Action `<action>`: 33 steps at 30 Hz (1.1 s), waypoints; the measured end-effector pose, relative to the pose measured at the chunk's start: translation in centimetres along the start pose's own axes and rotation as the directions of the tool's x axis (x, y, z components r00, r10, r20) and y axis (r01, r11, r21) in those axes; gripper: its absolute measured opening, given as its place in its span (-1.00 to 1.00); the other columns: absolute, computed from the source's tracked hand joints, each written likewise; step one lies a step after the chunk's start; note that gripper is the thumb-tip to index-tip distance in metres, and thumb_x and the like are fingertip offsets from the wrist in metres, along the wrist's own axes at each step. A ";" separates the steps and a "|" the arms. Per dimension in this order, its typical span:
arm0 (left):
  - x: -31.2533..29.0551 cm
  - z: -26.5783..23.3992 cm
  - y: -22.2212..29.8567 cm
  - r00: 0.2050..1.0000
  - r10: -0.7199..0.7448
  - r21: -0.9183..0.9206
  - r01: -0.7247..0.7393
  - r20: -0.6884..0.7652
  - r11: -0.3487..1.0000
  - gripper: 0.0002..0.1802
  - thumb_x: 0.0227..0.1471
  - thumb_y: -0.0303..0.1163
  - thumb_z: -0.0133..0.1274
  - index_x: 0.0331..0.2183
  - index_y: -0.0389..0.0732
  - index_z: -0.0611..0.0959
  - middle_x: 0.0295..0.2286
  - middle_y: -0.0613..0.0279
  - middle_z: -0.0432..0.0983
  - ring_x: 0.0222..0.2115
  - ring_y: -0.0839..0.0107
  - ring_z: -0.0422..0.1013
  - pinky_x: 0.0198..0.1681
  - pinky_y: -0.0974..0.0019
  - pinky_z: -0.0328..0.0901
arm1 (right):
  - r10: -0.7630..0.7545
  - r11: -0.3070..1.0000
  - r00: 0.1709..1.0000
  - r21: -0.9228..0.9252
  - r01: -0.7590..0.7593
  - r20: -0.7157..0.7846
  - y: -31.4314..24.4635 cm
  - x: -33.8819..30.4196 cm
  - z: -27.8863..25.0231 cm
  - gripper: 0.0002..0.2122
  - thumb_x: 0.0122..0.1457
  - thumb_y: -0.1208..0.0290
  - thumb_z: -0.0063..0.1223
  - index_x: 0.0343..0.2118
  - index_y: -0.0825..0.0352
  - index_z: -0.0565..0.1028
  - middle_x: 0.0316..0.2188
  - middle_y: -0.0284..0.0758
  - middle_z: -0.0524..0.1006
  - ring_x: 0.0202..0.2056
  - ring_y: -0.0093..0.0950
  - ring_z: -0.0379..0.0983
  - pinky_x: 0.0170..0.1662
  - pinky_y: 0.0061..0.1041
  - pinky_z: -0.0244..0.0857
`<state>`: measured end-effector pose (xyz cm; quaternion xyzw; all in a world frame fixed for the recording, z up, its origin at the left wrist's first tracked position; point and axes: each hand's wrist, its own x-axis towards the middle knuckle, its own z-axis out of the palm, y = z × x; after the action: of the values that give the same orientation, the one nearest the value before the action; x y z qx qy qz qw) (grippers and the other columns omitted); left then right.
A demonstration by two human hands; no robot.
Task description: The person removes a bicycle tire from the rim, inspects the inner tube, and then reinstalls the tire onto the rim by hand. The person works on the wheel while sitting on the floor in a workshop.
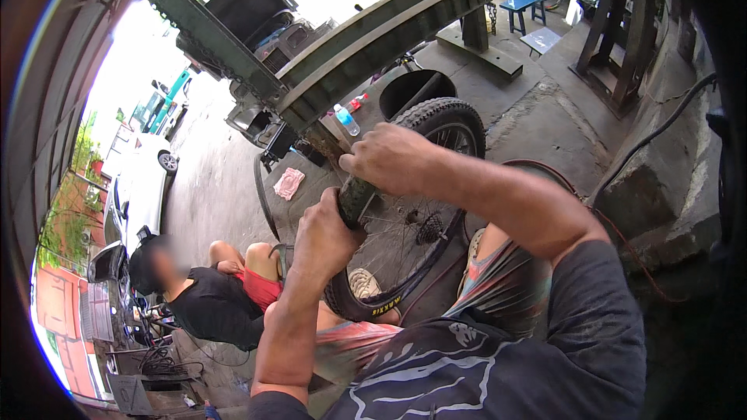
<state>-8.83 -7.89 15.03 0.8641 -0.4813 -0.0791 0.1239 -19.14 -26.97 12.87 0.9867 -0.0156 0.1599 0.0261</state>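
A bicycle wheel with a black knobby tire [447, 114] stands between my legs, tilted, its spokes and cog cassette [429, 228] facing me. My left hand [325, 232] is closed around the tire at its left side. Close by, on the upper left stretch of the tire, my right hand [389, 159] is closed with its fingers curled over the tread. The two hands sit a short way apart with a piece of tire showing between them. My right fingertips are partly hidden by the hand itself.
A green steel frame [381, 35] rises just beyond the wheel, a black round tub [416, 93] beneath it. A bottle [346, 120] and a pink cloth [289, 183] lie on the floor. A person [218, 295] sits at left. A dark hose [654, 136] runs along the right.
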 end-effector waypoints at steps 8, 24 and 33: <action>-0.2 -1.3 -2.1 0.983 0.175 -0.219 -0.159 0.056 0.963 -0.48 0.00 -0.45 0.36 0.04 -0.30 0.67 -0.21 -0.32 0.72 -0.07 -0.30 0.65 0.01 -0.12 0.48 | -0.162 0.941 0.948 0.332 0.065 0.273 2.1 2.0 -1.7 -0.78 0.04 0.42 0.42 -0.21 0.25 0.76 -0.22 -0.12 0.77 -0.06 -0.03 0.72 0.06 -0.09 0.57; 1.5 0.9 -6.3 0.972 0.230 -0.220 -0.216 0.043 0.951 -0.24 0.00 -0.40 0.39 0.24 -0.36 0.59 -0.03 -0.27 0.73 0.04 -0.12 0.67 0.18 0.00 0.47 | 0.112 0.745 0.926 0.587 -0.318 0.360 15.8 -4.7 3.2 -0.51 -0.08 0.54 0.58 0.00 0.27 0.71 -0.13 -0.20 0.79 -0.04 -0.23 0.73 0.08 -0.23 0.53; 0.6 2.1 -7.0 0.982 0.163 -0.173 -0.177 -0.095 0.969 -0.24 -0.07 -0.48 0.31 0.23 -0.37 0.58 -0.06 -0.21 0.73 -0.02 -0.02 0.69 0.17 0.08 0.49 | 0.081 0.905 0.857 0.323 -0.277 0.508 14.6 -1.1 2.5 -0.40 -0.13 0.43 0.68 0.08 0.22 0.70 -0.07 -0.19 0.78 0.10 -0.17 0.69 0.20 -0.18 0.47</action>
<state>-3.40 -5.19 10.95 0.8074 -0.5390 -0.0771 0.2273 -19.94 -41.63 10.86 0.9745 -0.0837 -0.0898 -0.1880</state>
